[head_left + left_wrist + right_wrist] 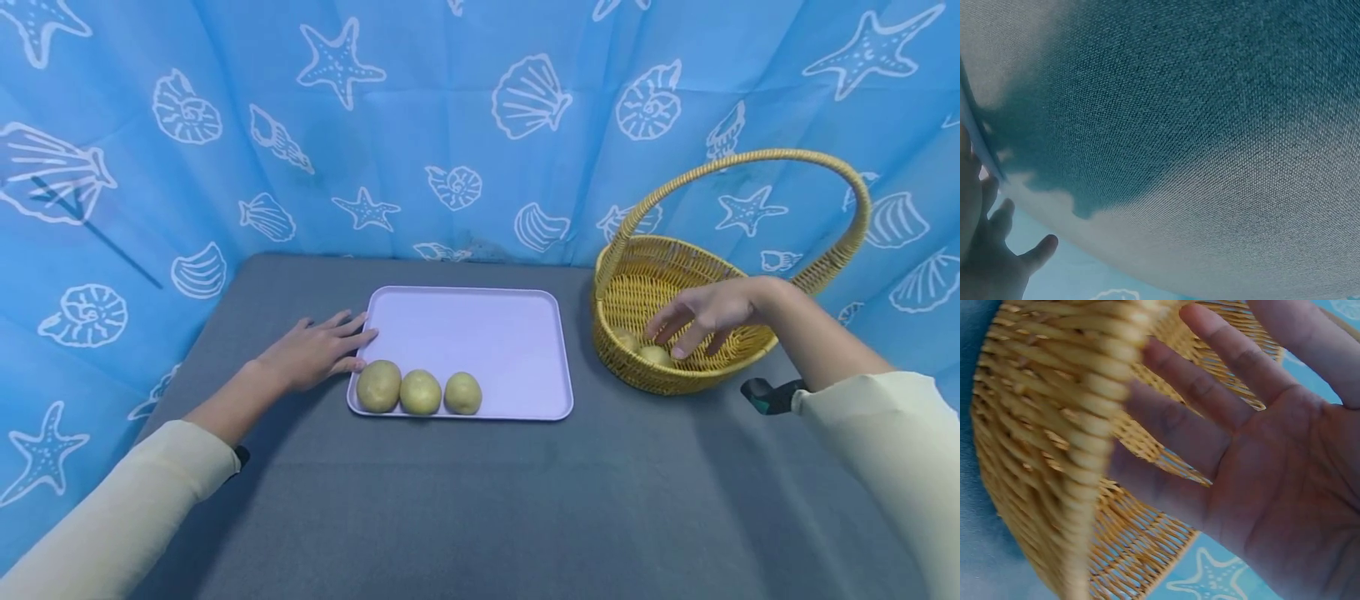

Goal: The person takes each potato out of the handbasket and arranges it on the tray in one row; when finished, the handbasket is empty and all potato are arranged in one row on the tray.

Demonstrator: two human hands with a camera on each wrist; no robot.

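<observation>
Three yellowish-brown potatoes, a large one [378, 386], a middle one [421, 392] and a smaller one [462, 393], lie in a row along the near edge of a pale lilac tray [517, 350]. My left hand [311, 352] has its fingers spread over the tray's left edge, beside the largest potato. Inside a yellow wicker basket [667, 383] two more potatoes show, one [656, 356] close to my right fingertips and another [625, 338] farther left. My right hand [1285, 462] reaches over the basket's rim, fingers apart and loosely extended, with nothing in its grasp.
The basket's tall arched handle [750, 156] rises above my right hand. Grey cloth [480, 508] covers the table under tray and basket. Behind hangs a blue curtain [450, 108] printed with white shells and starfish.
</observation>
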